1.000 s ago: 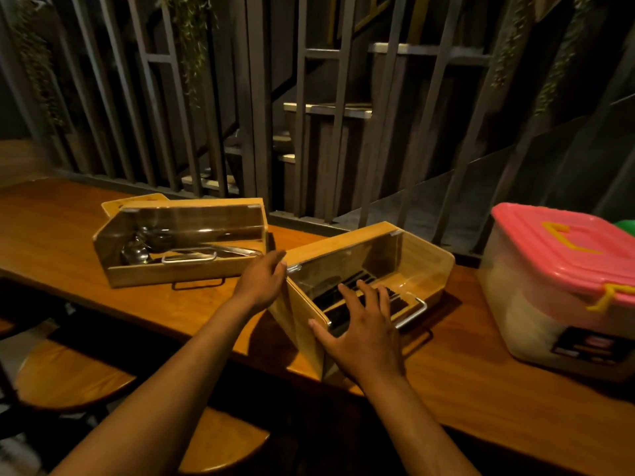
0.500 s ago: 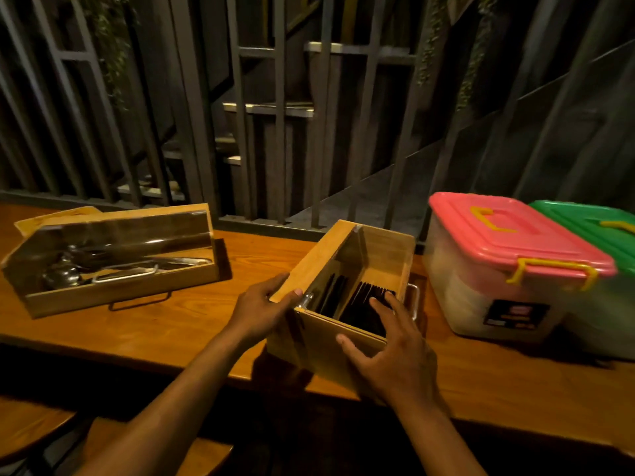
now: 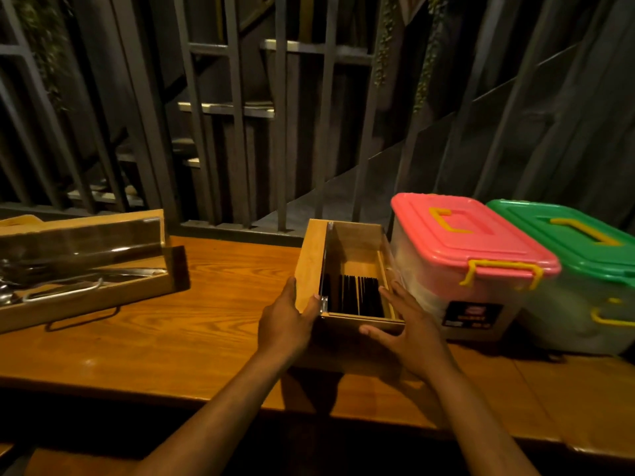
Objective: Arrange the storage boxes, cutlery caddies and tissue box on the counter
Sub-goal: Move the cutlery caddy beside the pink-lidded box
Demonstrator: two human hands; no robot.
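Note:
A wooden cutlery caddy with a clear lid and dark chopsticks inside stands end-on to me on the wooden counter, right against the pink-lidded storage box. My left hand grips its near left corner. My right hand holds its near right corner, fingers along the side. A green-lidded storage box sits to the right of the pink one. A second wooden caddy holding metal cutlery lies at the left. No tissue box is in sight.
Behind the counter runs a dark metal railing with stairs beyond. The counter's front edge lies close to me, with dark space below it. Bare wood stretches between the two caddies.
The chopstick caddy has been turned from diagonal to end-on and slid right until it touches the pink-lidded box. Both hands stayed on it. The view has shifted right, showing the green-lidded box.

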